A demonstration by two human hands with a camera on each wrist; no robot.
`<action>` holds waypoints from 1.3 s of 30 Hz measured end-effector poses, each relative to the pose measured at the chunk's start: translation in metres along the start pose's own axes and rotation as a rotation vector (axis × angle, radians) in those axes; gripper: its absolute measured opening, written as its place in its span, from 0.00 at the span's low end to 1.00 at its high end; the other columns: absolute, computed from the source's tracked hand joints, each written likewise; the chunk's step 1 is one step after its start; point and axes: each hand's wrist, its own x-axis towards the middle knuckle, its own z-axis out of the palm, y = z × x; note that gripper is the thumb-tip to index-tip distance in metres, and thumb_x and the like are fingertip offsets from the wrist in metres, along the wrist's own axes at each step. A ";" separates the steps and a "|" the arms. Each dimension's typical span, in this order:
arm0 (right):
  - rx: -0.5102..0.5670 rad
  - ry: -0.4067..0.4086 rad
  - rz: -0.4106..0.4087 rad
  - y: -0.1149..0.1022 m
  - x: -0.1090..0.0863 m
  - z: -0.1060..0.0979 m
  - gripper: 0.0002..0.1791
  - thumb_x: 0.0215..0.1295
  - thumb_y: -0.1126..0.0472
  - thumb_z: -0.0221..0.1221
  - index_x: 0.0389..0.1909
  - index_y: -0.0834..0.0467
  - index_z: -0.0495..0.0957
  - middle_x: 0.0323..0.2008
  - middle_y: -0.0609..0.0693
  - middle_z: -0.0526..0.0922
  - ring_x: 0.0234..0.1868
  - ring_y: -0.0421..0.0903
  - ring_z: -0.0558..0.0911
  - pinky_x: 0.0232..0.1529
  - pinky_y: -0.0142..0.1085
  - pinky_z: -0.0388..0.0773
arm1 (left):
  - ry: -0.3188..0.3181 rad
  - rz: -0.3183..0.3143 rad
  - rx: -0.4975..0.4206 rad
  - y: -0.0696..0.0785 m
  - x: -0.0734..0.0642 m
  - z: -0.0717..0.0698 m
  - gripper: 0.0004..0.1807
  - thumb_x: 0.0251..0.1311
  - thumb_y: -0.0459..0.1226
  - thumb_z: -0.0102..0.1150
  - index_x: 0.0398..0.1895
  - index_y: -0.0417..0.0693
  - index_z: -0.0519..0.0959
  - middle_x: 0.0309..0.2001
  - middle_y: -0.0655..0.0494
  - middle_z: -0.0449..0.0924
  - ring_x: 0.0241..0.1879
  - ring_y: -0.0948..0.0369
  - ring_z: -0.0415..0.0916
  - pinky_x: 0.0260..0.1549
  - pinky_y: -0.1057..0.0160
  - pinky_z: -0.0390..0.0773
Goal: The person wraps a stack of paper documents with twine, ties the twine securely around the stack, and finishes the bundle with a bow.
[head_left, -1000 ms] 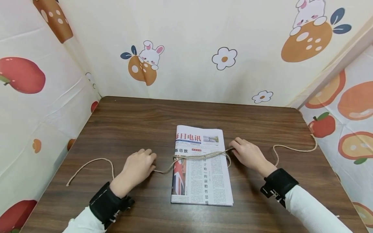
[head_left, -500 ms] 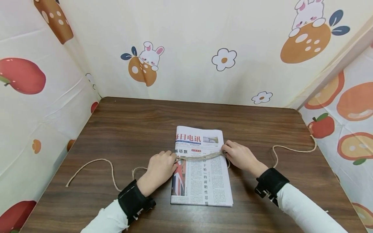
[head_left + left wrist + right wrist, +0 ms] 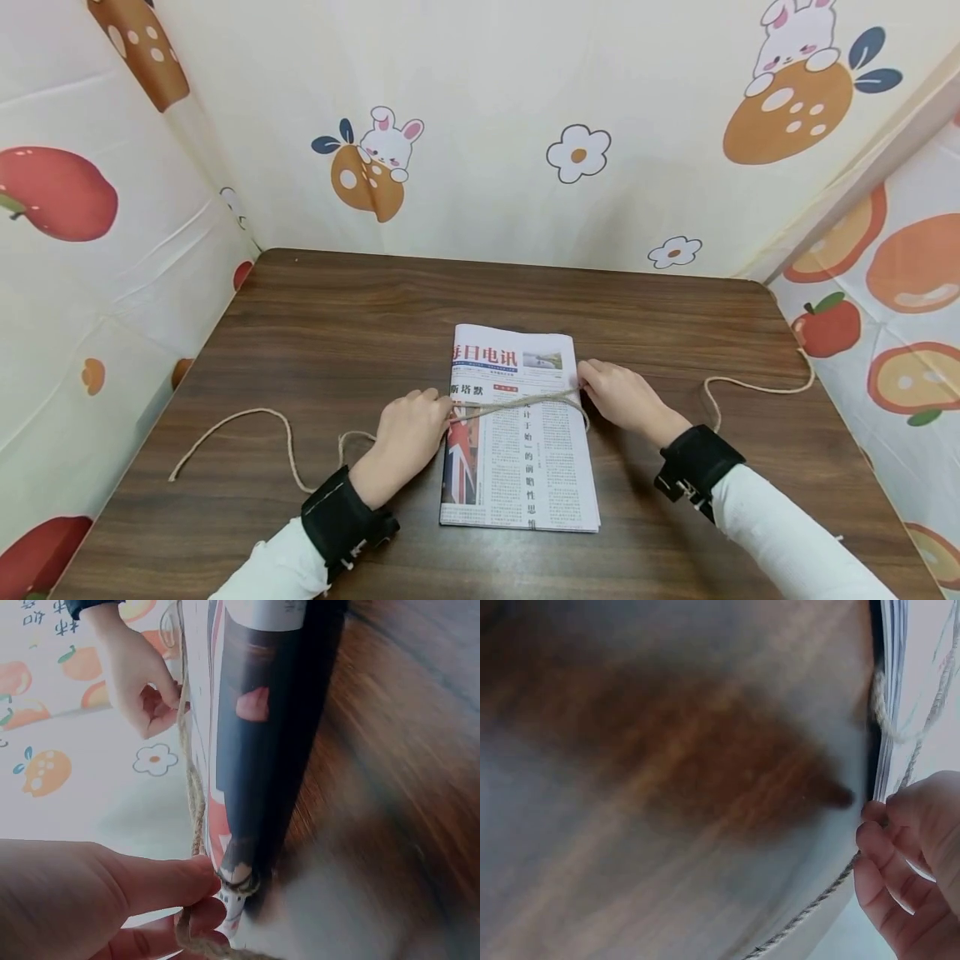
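A folded stack of newspaper (image 3: 517, 475) lies on the wooden table, with a thin twine rope (image 3: 517, 404) crossing its upper half. At the stack's left edge my left hand (image 3: 411, 432) pinches the rope between thumb and fingers. In the left wrist view the rope (image 3: 196, 802) runs from those fingers along the paper, and part of it goes around the stack's edge. My right hand (image 3: 622, 400) pinches the rope at the right edge. There, in the right wrist view, the rope (image 3: 810, 909) trails away below the fingers, and a loop shows beside the page edges.
One loose rope end (image 3: 255, 412) curves over the table's left side. The other tail (image 3: 757, 386) reaches the right edge of the brown table (image 3: 360, 317). Printed curtains (image 3: 480, 208) stand behind and at both sides.
My left hand has moved right, up to the stack's left edge, and has stayed there since half a second ago. My right hand has come in slightly leftward. The strands over the paper now spread apart.
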 end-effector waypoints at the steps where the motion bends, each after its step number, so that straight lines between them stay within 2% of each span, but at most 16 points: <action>1: 0.005 0.005 0.001 0.001 0.002 -0.001 0.07 0.58 0.68 0.57 0.26 0.56 0.69 0.22 0.45 0.68 0.20 0.40 0.66 0.20 0.32 0.65 | -0.002 0.000 -0.002 -0.001 -0.002 -0.002 0.06 0.48 0.39 0.68 0.24 0.48 0.80 0.21 0.55 0.73 0.21 0.58 0.72 0.16 0.63 0.68; 7: 0.025 0.015 -0.028 0.004 0.009 -0.001 0.04 0.57 0.68 0.58 0.32 0.57 0.75 0.27 0.48 0.73 0.24 0.41 0.71 0.25 0.36 0.72 | 0.008 0.006 -0.016 -0.005 -0.011 -0.006 0.05 0.47 0.38 0.68 0.20 0.51 0.80 0.18 0.57 0.70 0.19 0.59 0.71 0.14 0.65 0.64; 12: 0.020 -0.013 -0.025 0.003 0.016 -0.002 0.06 0.55 0.65 0.62 0.33 0.54 0.76 0.27 0.46 0.70 0.24 0.41 0.68 0.25 0.34 0.67 | 0.012 0.021 -0.026 -0.007 -0.017 -0.010 0.04 0.45 0.37 0.69 0.21 0.54 0.82 0.18 0.58 0.69 0.19 0.60 0.70 0.14 0.66 0.63; 20: -0.091 -0.011 -0.030 0.003 0.031 -0.006 0.05 0.56 0.62 0.62 0.29 0.54 0.74 0.26 0.48 0.73 0.27 0.46 0.66 0.27 0.35 0.63 | 0.021 0.067 -0.015 -0.002 -0.022 -0.012 0.04 0.46 0.38 0.68 0.20 0.53 0.82 0.17 0.59 0.68 0.17 0.63 0.66 0.14 0.68 0.61; 25: -0.130 0.011 -0.034 0.003 0.043 -0.003 0.06 0.56 0.64 0.62 0.26 0.56 0.73 0.25 0.48 0.74 0.27 0.46 0.66 0.27 0.35 0.60 | 0.068 0.130 0.005 0.008 -0.025 -0.011 0.05 0.44 0.35 0.66 0.17 0.51 0.80 0.17 0.59 0.70 0.17 0.63 0.67 0.13 0.66 0.65; 29: -0.129 -0.020 -0.011 0.001 0.051 -0.001 0.06 0.56 0.63 0.62 0.26 0.56 0.73 0.26 0.48 0.76 0.28 0.47 0.68 0.29 0.36 0.63 | 0.094 0.193 0.017 0.019 -0.026 -0.013 0.06 0.45 0.34 0.65 0.16 0.51 0.79 0.18 0.60 0.73 0.17 0.63 0.68 0.13 0.67 0.65; 37: -0.129 -0.099 0.030 -0.008 0.069 0.004 0.04 0.59 0.61 0.60 0.30 0.55 0.76 0.29 0.49 0.79 0.30 0.47 0.70 0.32 0.37 0.68 | 0.052 0.329 0.025 0.045 -0.027 -0.014 0.06 0.40 0.31 0.63 0.16 0.53 0.78 0.19 0.63 0.76 0.22 0.64 0.72 0.16 0.68 0.63; 39: -0.123 -0.104 0.031 -0.011 0.073 0.005 0.03 0.59 0.61 0.60 0.30 0.56 0.76 0.29 0.49 0.80 0.30 0.47 0.71 0.32 0.37 0.68 | 0.048 0.356 0.028 0.052 -0.026 -0.013 0.05 0.42 0.32 0.62 0.18 0.53 0.78 0.20 0.63 0.76 0.21 0.65 0.72 0.16 0.69 0.64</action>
